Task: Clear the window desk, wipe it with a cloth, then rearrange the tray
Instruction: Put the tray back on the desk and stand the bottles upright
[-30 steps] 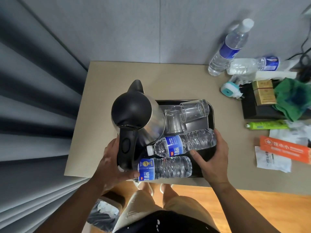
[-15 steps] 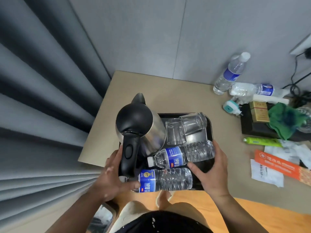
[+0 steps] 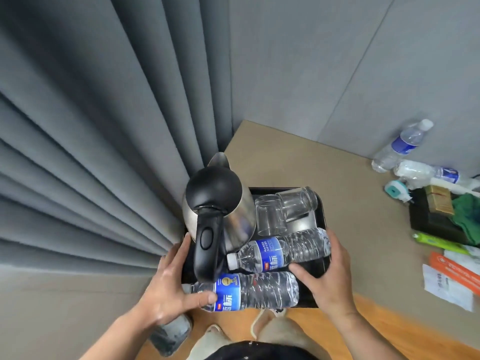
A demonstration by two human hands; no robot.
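Head view looks down on a black tray (image 3: 318, 216) at the left end of the beige counter (image 3: 298, 162), just beside the grey curtain (image 3: 104, 178). The tray's near edge juts past the counter edge over the wooden floor; whether it rests on the counter or is lifted off it cannot be told.

Both hands hold the tray. The left hand (image 3: 166, 289) grips its edge at 8 o'clock, the thumb pressing on the blue label of the nearer bottle (image 3: 259, 291). The right hand (image 3: 330, 279) grips the edge at 4 o'clock, thumb inside the tray and fingers curled round the rim beside the base of the farther bottle (image 3: 283, 249).

On the tray, a steel kettle (image 3: 220, 201) with a black lid and handle stands at 10 o'clock. Two clear glasses (image 3: 270, 215) touch each other at 1 o'clock. The two water bottles lie on their sides across 6 o'clock, caps towards the left.

Well apart at 3 o'clock on the counter lies a green cloth (image 3: 467, 216), with an upright bottle (image 3: 401, 145) against the wall at 2 o'clock
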